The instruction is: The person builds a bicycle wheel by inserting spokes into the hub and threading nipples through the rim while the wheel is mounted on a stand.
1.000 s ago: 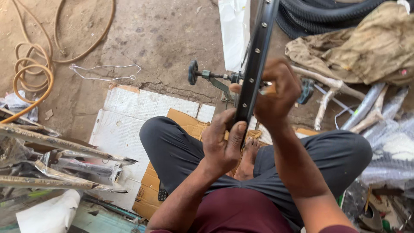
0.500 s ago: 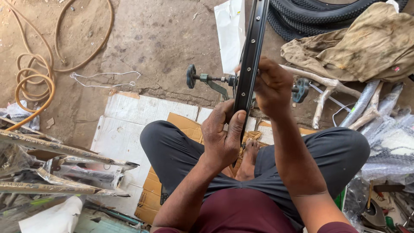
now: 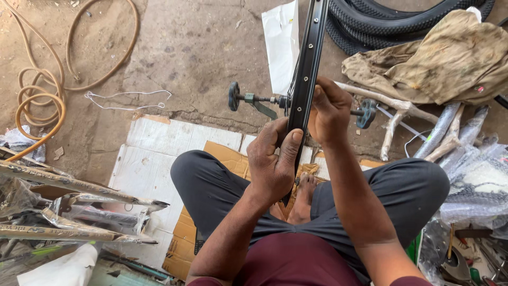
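A coiled tan hose (image 3: 39,106) lies at the left edge of the concrete floor (image 3: 185,47). The left hand (image 3: 272,161) wraps closed around the lower part of the black bicycle wheel rim (image 3: 306,69), standing upright above the lap. The right hand (image 3: 329,111) is curled tight against the rim's right side by the axle (image 3: 254,99), with black tyres (image 3: 402,18) at the top right corner.

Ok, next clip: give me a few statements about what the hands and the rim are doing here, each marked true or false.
1. The left hand grips the black wheel rim. True.
2. The right hand rests on the person's knee. False: it is on the rim too, above the left hand.
3. The rim lies flat on the floor. False: it stands on edge in front of the person, running up out of the picture.
4. An axle with dark end knobs crosses behind the rim. True.
5. The coiled hose lies across the person's lap. False: it lies on the floor at the far left.
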Demonstrator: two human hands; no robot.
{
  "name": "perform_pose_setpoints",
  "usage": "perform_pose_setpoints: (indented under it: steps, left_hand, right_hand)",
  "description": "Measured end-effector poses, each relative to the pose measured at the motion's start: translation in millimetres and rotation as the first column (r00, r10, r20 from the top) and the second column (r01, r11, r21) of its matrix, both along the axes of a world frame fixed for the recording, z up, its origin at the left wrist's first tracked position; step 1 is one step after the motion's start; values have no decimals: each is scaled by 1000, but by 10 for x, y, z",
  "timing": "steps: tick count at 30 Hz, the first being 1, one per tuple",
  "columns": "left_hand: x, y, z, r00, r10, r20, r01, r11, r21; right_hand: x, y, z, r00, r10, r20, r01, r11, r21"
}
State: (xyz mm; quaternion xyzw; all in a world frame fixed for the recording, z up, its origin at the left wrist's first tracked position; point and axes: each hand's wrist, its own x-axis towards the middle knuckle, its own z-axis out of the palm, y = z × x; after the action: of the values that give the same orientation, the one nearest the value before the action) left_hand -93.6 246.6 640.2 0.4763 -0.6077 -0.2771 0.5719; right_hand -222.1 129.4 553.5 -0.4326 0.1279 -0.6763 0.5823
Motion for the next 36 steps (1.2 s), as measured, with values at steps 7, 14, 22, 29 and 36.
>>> perform_pose_setpoints:
  steps: [7, 14, 22, 29, 36]
  left_hand:
    - [-28, -178, -64, 1000, 2, 9, -2, 1000, 31]
    - [-18, -455, -51, 953, -12, -302, 2, 999, -34]
    - [-62, -89, 36, 993, 81, 86, -80, 997, -15]
    - [-46, -118, 78, 996, 76, 40, -78, 994, 75]
    - [-17, -105, 149, 998, 32, 47, -35, 998, 56]
  right_hand:
    - [-82, -74, -50, 990, -107, -91, 99, 991, -89]
    - [-18, -216, 94, 836, -469, -285, 463, 882, -94]
    - [-102, 266, -76, 726, -570, -384, 449, 816, -364]
    - [-59, 307, 102, 970, -98, -222, 80, 993, -86]
    - [-101, 264, 483, 843, -84, -531, 29, 993, -111]
